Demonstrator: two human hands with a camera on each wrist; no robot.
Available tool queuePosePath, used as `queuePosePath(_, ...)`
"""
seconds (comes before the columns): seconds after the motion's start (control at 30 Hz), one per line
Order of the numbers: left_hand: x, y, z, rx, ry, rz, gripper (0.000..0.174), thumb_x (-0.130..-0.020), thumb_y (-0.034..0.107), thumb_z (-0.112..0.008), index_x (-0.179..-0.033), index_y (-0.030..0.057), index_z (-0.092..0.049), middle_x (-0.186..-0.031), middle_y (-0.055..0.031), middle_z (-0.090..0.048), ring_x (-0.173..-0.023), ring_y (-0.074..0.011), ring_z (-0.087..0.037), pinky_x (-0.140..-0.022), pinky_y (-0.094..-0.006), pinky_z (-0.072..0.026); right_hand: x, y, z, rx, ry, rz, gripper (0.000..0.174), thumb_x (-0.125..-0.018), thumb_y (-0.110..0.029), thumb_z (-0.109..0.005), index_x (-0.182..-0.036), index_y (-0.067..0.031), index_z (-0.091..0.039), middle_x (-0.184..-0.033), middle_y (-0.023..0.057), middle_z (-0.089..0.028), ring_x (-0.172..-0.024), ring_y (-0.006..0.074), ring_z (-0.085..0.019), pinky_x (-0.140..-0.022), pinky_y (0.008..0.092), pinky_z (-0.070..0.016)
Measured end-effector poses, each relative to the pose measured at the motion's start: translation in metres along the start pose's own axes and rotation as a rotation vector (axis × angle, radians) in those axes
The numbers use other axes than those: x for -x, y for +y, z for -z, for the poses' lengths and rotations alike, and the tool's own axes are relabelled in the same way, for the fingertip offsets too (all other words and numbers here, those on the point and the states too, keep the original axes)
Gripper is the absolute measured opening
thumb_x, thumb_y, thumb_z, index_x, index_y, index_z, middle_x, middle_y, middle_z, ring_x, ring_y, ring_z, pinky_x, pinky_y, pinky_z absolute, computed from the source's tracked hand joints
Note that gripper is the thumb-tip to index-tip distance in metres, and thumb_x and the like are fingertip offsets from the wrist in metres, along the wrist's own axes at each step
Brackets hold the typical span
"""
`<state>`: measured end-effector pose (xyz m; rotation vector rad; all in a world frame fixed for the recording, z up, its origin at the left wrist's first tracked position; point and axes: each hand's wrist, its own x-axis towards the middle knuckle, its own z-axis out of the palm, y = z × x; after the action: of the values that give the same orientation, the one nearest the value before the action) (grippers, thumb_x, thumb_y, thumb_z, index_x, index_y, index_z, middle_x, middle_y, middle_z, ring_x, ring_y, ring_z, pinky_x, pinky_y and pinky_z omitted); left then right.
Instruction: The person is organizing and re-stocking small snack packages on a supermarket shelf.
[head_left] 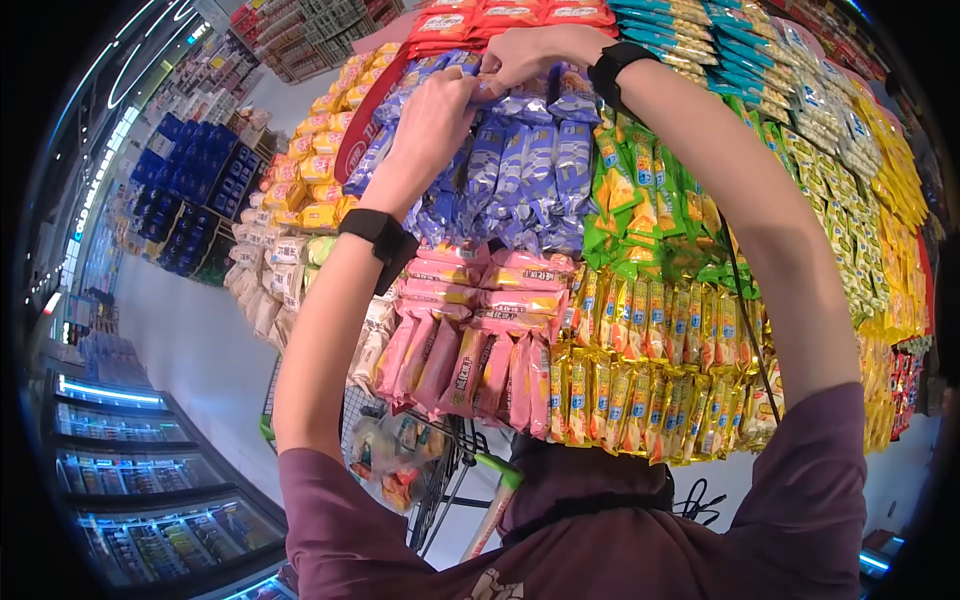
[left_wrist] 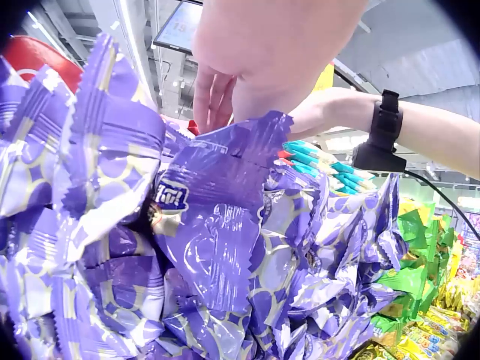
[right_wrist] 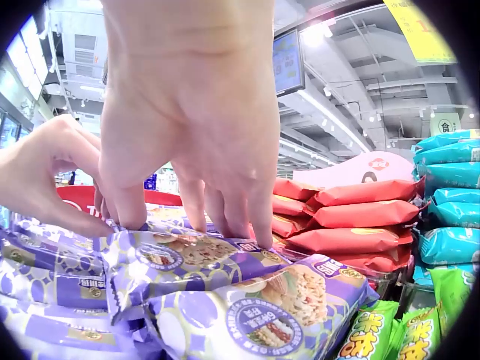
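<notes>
My left hand point(head_left: 435, 115) and right hand point(head_left: 540, 52) are close together at the back of a pile of purple snack packets point(head_left: 515, 160). In the right wrist view, the fingers and thumb of my right hand point(right_wrist: 191, 112) reach down onto the far edge of a purple packet point(right_wrist: 187, 259). At that packet's left end, the left hand point(right_wrist: 60, 169) bends its thumb and fingers in, pinching there. The left wrist view has the left hand point(left_wrist: 270, 49) above an upright purple packet point(left_wrist: 217, 217); its fingertips are partly hidden.
Pink packets point(head_left: 470, 365) and yellow ones point(head_left: 640, 310) lie at the front of the display, green packets point(head_left: 640, 190) to the right. Red packets point(right_wrist: 360, 217) and teal packets point(right_wrist: 450, 195) are stacked behind. A cart point(head_left: 440, 480) with bagged goods stands below left.
</notes>
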<state>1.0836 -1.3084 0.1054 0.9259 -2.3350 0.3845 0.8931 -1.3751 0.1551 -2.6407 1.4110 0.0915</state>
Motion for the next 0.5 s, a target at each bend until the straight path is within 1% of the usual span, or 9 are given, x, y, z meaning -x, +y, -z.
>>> queuePosePath(0.03,-0.002,-0.002,-0.002,0.035,-0.003,0.007,0.018,-0.076,0.003,-0.071,-0.094,0.0012,-0.07,-0.093,-0.017,-0.068,-0.091,-0.0373,-0.064,-0.083,-0.0451,-0.0515,-0.003,0.004,-0.003,-0.044,0.009,-0.008,0.05,-0.083,-0.053,-0.069,-0.113,-0.0136,-0.074,-0.078,0.0069,-0.069,-0.068,0.0196,-0.063,-0.066,0.0369,-0.0513)
queuePosePath(0.07,-0.002,-0.004,-0.004,0.031,-0.002,-0.006,0.018,-0.077,0.004,-0.071,-0.094,0.0015,-0.071,-0.092,-0.0173,-0.068,-0.09,-0.0372,-0.065,-0.083,-0.0449,-0.0517,-0.005,0.009,-0.007,-0.088,0.019,-0.019,0.051,-0.083,-0.054,-0.069,-0.116,-0.0145,-0.073,-0.078,0.0066,-0.069,-0.068,0.0193,-0.063,-0.066,0.0367,-0.0511)
queuePosePath(0.17,-0.004,-0.006,-0.004,0.011,-0.009,-0.041,0.017,-0.078,0.005,-0.07,-0.094,0.0021,-0.072,-0.091,-0.0179,-0.068,-0.089,-0.0368,-0.065,-0.083,-0.0444,-0.0521,-0.014,0.018,-0.017,-0.024,0.107,0.066,0.049,-0.085,-0.054,-0.067,-0.117,-0.0175,-0.073,-0.076,0.0059,-0.068,-0.067,0.0188,-0.063,-0.068,0.0368,-0.0512)
queuePosePath(0.27,-0.004,-0.004,-0.001,-0.015,-0.03,-0.039,0.015,-0.079,0.007,-0.07,-0.094,0.0025,-0.073,-0.092,-0.018,-0.069,-0.089,-0.0364,-0.065,-0.082,-0.0438,-0.0523,-0.008,0.013,-0.016,-0.044,0.052,0.059,0.046,-0.089,-0.053,-0.062,-0.119,-0.0185,-0.071,-0.078,0.0069,-0.069,-0.07,0.02,-0.064,-0.071,0.0384,-0.0517)
queuePosePath(0.33,-0.002,0.003,0.008,-0.027,-0.016,-0.006,0.013,-0.081,0.008,-0.07,-0.092,0.0021,-0.072,-0.092,-0.0179,-0.069,-0.087,-0.0363,-0.066,-0.081,-0.0431,-0.0531,-0.002,0.008,-0.013,-0.074,0.026,-0.01,0.047,-0.091,-0.053,-0.059,-0.12,-0.0176,-0.07,-0.081,0.0077,-0.07,-0.073,0.0213,-0.066,-0.073,0.0396,-0.0515)
queuePosePath(0.37,0.001,0.006,0.011,0.0,0.047,0.004,0.013,-0.082,0.009,-0.071,-0.092,0.0019,-0.072,-0.091,-0.0175,-0.07,-0.086,-0.0356,-0.067,-0.079,-0.0423,-0.0534,0.001,0.005,-0.014,-0.09,0.006,-0.038,0.047,-0.092,-0.053,-0.058,-0.121,-0.0172,-0.069,-0.082,0.008,-0.071,-0.075,0.022,-0.066,-0.074,0.0402,-0.0514)
queuePosePath(0.4,0.005,0.014,0.017,0.026,0.103,0.02,0.013,-0.083,0.01,-0.071,-0.092,0.0016,-0.072,-0.09,-0.0171,-0.07,-0.085,-0.0349,-0.068,-0.078,-0.0414,-0.0538,-0.013,0.02,-0.025,0.021,0.101,0.09,0.049,-0.094,-0.053,-0.055,-0.121,-0.015,-0.067,-0.085,0.0113,-0.071,-0.077,0.0254,-0.067,-0.075,0.041,-0.051)
queuePosePath(0.47,0.02,0.03,0.033,0.088,0.172,0.054,0.013,-0.085,0.012,-0.07,-0.091,0.0011,-0.071,-0.089,-0.0169,-0.071,-0.083,-0.034,-0.069,-0.076,-0.0411,-0.0542,-0.016,0.027,-0.034,-0.072,0.179,0.144,0.041,-0.095,-0.039,-0.057,-0.118,-0.0067,-0.066,-0.086,0.0169,-0.07,-0.08,0.0304,-0.068,-0.077,0.0431,-0.0516)
queuePosePath(0.5,0.031,0.041,0.046,0.124,0.187,0.068,0.013,-0.086,0.012,-0.069,-0.091,0.0008,-0.07,-0.088,-0.017,-0.071,-0.083,-0.0339,-0.069,-0.075,-0.0416,-0.0543,0.0,0.009,-0.02,-0.012,0.079,0.124,0.05,-0.095,-0.044,-0.054,-0.12,-0.0016,-0.062,-0.103,0.0204,-0.068,-0.096,0.0352,-0.065,-0.085,0.0438,-0.0505)
